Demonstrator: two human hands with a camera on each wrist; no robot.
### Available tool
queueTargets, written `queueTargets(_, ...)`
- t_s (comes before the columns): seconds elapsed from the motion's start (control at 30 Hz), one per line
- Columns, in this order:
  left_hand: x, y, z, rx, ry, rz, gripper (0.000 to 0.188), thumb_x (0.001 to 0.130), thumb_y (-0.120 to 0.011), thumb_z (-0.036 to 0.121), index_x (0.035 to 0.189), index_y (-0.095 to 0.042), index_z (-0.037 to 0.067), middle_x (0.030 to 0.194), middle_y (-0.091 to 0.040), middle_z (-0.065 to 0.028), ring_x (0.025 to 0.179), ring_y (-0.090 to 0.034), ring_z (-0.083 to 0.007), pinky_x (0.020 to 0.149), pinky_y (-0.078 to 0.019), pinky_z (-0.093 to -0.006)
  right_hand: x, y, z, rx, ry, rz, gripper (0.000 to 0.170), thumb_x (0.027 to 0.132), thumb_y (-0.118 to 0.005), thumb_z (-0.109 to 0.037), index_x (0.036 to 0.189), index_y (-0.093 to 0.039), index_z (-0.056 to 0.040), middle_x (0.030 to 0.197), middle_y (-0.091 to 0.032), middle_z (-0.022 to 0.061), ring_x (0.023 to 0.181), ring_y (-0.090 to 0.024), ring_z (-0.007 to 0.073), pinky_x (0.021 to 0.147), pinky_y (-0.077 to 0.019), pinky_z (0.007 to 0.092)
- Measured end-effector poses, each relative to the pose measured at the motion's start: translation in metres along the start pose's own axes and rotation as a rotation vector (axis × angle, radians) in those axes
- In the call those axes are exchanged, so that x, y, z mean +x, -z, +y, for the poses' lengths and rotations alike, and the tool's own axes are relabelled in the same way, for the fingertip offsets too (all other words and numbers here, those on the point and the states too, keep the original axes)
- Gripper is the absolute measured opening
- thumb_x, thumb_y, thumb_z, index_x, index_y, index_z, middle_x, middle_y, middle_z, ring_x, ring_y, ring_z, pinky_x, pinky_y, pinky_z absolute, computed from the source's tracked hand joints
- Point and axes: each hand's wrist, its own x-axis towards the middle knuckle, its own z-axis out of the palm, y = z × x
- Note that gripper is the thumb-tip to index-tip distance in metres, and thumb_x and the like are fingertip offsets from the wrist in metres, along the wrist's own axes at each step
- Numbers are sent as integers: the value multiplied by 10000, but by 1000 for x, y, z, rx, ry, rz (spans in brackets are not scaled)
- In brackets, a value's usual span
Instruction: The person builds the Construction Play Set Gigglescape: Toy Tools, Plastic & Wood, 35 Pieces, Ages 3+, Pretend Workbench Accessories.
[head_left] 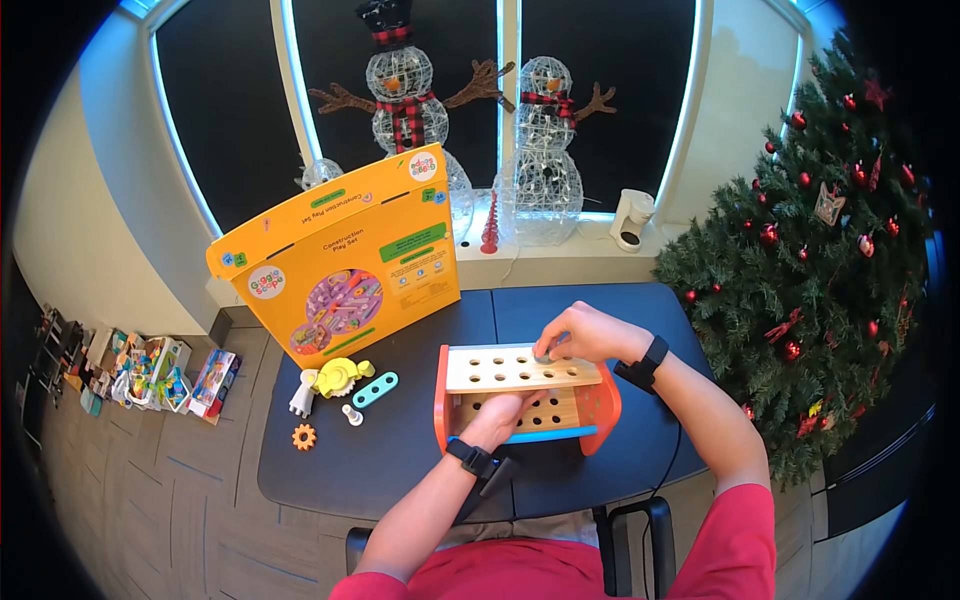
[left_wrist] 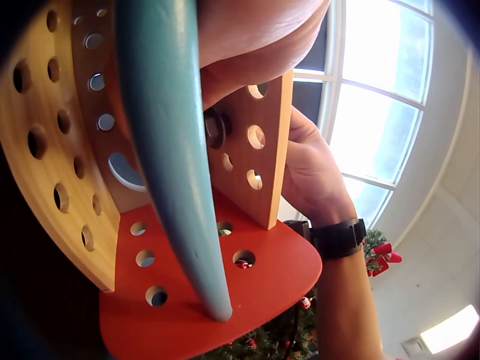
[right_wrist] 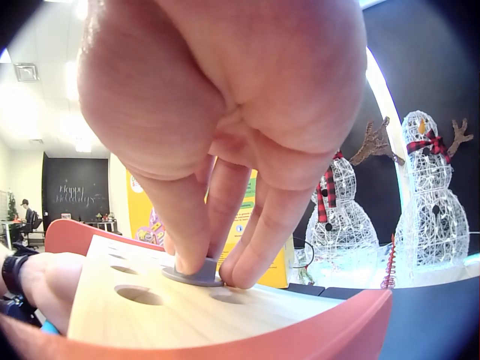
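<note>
A wooden toy workbench (head_left: 465, 368) with red ends and a blue-green rod stands on the table. My right hand (head_left: 585, 335) is over its upper holed board, where thumb and fingers pinch a grey flanged toy piece (right_wrist: 193, 276) at the board's surface. My left hand (head_left: 497, 418) reaches in from the front, beneath that board. In the left wrist view, the left hand (left_wrist: 259, 45) is behind the rod (left_wrist: 169, 150), close to a dark round piece (left_wrist: 216, 127) at the board's underside. I cannot tell whether the left fingers hold that piece.
On the table (head_left: 380, 470), left of the workbench, lie a yellow toy piece (head_left: 342, 376), a teal holed strip (head_left: 376, 390), a white bolt (head_left: 352, 414) and an orange gear (head_left: 304, 436). A yellow box (head_left: 350, 260) stands behind them. A Christmas tree (head_left: 800, 260) is at the right.
</note>
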Motion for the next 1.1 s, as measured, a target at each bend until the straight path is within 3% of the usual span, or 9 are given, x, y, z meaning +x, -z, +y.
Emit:
queueTargets(0.3,11,10,-9,-28,-84,64,356,1103,-547,41,1457,-530,8,1455,-586,-144,1303,-619,-277,1135,-561,-392,0,0,1,2,5,0,239,872,-757,15,1094,-821,-47,1031,-817,117,929,-769,240,918,-628,361)
queueTargets(0.7,3,4,-2,78,27,-57,363,1109,-510,5,1472,-522,20,1440,-589,-127,1306,-614,-239,1104,-584,-354,0,-1,0,9,-2,6,235,870,-752,22,1088,-819,-36,1042,-817,124,941,-774,249,919,-627,360)
queueTargets(1.1,-2,0,-1,40,-16,-30,375,1112,-503,7,1487,-509,16,1481,-560,-137,1334,-596,-257,1130,-562,-375,0,-1,0,7,3,2,233,870,-746,28,1084,-817,-29,1055,-818,120,962,-778,258,928,-626,363)
